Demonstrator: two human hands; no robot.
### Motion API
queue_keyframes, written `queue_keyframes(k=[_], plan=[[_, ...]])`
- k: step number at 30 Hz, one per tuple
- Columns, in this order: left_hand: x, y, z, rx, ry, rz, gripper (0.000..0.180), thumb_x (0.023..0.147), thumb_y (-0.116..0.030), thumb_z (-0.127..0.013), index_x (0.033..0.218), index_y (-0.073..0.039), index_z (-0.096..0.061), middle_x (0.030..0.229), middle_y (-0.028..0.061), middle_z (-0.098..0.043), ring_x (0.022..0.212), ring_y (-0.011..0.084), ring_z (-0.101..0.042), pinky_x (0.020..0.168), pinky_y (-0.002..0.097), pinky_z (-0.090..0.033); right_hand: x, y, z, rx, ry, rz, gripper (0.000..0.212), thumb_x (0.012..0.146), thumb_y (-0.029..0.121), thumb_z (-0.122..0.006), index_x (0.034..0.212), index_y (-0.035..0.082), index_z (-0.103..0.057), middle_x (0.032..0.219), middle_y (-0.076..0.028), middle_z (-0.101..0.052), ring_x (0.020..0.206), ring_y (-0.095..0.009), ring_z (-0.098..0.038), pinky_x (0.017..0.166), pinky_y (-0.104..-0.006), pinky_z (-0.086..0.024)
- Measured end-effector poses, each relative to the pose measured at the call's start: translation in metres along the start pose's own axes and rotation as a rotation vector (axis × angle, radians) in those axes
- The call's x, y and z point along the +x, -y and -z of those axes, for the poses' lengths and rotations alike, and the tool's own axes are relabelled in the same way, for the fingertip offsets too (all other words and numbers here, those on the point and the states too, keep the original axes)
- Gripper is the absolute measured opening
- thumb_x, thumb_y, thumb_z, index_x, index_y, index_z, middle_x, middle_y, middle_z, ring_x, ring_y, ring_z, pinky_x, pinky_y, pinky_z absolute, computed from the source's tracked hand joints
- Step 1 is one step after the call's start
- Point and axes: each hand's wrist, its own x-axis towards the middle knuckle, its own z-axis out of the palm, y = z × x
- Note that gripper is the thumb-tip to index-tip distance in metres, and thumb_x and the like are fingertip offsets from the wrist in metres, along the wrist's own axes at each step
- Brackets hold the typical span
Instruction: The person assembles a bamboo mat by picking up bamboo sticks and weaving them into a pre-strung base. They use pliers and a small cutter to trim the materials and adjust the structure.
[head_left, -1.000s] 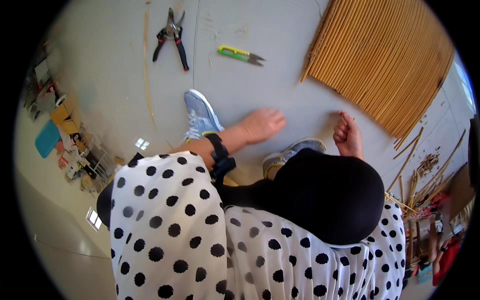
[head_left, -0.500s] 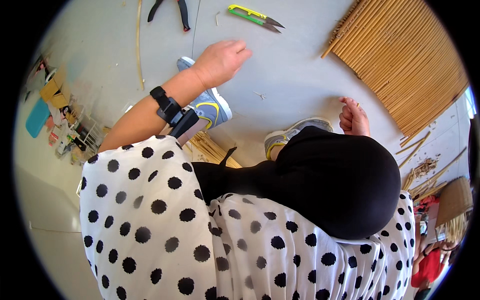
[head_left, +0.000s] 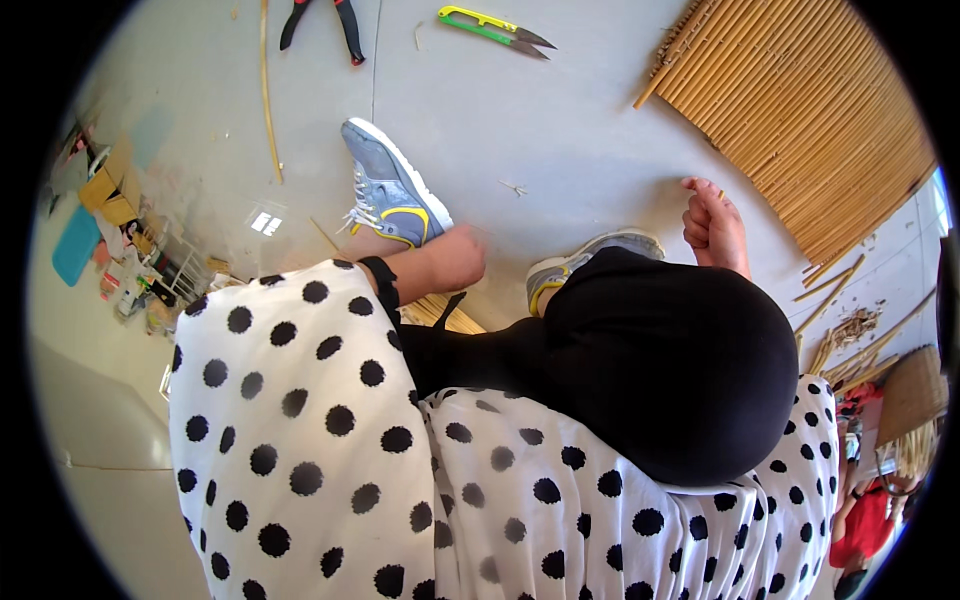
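Note:
My left hand is low beside the heel of the left grey-and-yellow shoe, just above a bundle of thin pale sticks lying between my feet. Motion blur and the hand's angle hide its fingers. My right hand is closed, fingers curled in, past the black-covered knee. A small yellowish spot shows at its fingers, too small to name. Close to that hand lies a mat of brown sticks bound side by side.
Thread snips with yellow and green handles lie on the grey floor, near pliers with black-and-red handles. A long thin stick is at the left. Loose sticks and scraps are at the right. Another person in red is at the far right.
My left hand has drawn back from over the floor beyond the left shoe to beside its heel, near the stick bundle. The right hand stays closed and has barely moved.

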Motion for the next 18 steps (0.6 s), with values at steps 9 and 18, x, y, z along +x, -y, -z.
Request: queue_keyframes(k=[9, 18], plan=[[0.016, -0.013, 0.019, -0.049, -0.33, 0.203, 0.021, 0.081, -0.016, -0.052, 0.093, -0.006, -0.066, 0.111, 0.0125, -0.057, 0.109, 0.027, -0.05, 0.089, 0.0357, -0.04, 0.002, 0.002, 0.001, 0.025, 0.019, 0.003, 0.019, 0.098, 0.02, -0.049, 0.103, 0.002, -0.053, 0.06, 0.009, -0.027, 0.046, -0.001, -0.021, 0.041, -0.0195, -0.016], [0.003, -0.002, 0.034, -0.23, -0.456, 0.277, 0.009, 0.078, -0.013, -0.053, 0.085, -0.009, -0.057, 0.085, 0.0063, -0.051, 0.088, 0.0223, -0.055, 0.076, 0.0368, -0.045, -0.003, 0.01, -0.007, 0.025, 0.017, 0.012, 0.017, 0.098, 0.019, -0.049, 0.102, 0.003, -0.053, 0.06, 0.009, -0.027, 0.046, -0.001, -0.02, 0.041, -0.0197, -0.016]])
